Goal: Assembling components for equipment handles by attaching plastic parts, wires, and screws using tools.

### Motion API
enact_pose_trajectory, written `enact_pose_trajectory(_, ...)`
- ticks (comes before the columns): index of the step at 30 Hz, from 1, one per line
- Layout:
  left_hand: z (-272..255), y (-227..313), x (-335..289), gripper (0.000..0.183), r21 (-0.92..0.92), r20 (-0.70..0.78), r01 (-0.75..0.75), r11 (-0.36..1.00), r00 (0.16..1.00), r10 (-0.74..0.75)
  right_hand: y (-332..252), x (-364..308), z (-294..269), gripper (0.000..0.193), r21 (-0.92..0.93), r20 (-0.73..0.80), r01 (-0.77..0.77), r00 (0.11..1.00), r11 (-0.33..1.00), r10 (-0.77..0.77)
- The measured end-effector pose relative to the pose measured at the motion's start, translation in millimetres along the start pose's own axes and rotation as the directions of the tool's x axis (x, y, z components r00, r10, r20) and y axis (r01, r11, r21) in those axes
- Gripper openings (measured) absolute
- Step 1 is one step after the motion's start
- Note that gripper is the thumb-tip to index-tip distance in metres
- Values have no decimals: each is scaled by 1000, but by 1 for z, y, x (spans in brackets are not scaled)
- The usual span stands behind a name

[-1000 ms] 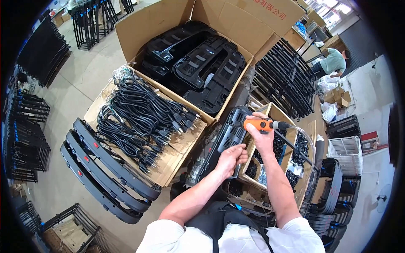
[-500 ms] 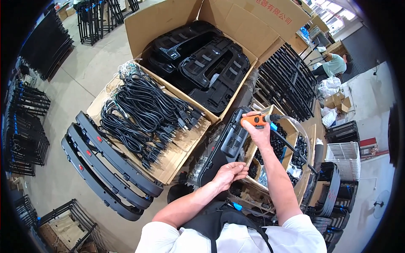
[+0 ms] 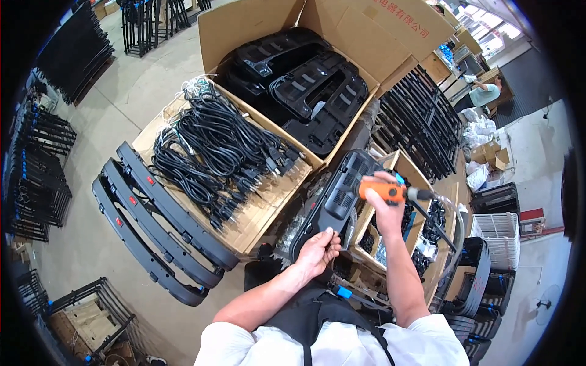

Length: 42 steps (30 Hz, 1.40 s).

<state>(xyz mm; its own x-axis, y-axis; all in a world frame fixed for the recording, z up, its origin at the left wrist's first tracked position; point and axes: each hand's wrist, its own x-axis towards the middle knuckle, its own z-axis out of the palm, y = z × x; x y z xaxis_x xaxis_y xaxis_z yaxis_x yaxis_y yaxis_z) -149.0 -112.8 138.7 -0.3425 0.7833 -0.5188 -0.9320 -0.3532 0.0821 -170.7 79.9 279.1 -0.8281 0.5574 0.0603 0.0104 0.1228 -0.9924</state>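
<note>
A long black plastic housing (image 3: pixel 337 200) with vent slots lies slantwise in front of me. My left hand (image 3: pixel 318 251) is closed on its near end, thumb on top and fingers curled at the edge. An orange power screwdriver (image 3: pixel 383 191) with a black end and a clear hose is gripped in my right hand (image 3: pixel 389 215). It is held above the right side of the housing, slightly blurred, and I cannot tell whether its tip touches. Beneath my right forearm stands a divided wooden tray (image 3: pixel 361 249) of small black parts.
Bundled black power cords (image 3: pixel 210 143) lie on cardboard to the left, beside several curved black frames (image 3: pixel 165 210). A large carton (image 3: pixel 244 116) holds black plastic shells (image 3: pixel 320 85). Black metal racks (image 3: pixel 421 119) and a white basket (image 3: pixel 495 235) stand right. Another person (image 3: pixel 485 94) works far off.
My left hand has moved left from beside the tray and taken hold of the housing's near end. My right hand has shifted right and nearer with the screwdriver. The view has shifted slightly.
</note>
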Motion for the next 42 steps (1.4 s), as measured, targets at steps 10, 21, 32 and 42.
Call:
enact_pose_trajectory(10, 5, 3, -6, 24, -143, -102, -109, 984, 990, 95, -11, -108, -13, 52, 77, 127, -34, 992, 996, 24)
enact_pose_trajectory(21, 8, -3, -15, 23, -128, -125, -114, 985, 987, 98, -5, -118, -19, 52, 29, 161, 11, 987, 1000, -16)
enact_pose_trajectory(32, -3, -13, -30, 37, 23, -91, -105, 994, 990, 107, 7, -114, 0, 51, 12, 155, -16, 988, 1000, 14)
enact_pose_trajectory(42, -18, -9, -48, 26, 413, 32, -66, 908, 998, 58, 28, -95, 22, 49, -42, 182, 44, 983, 998, -36)
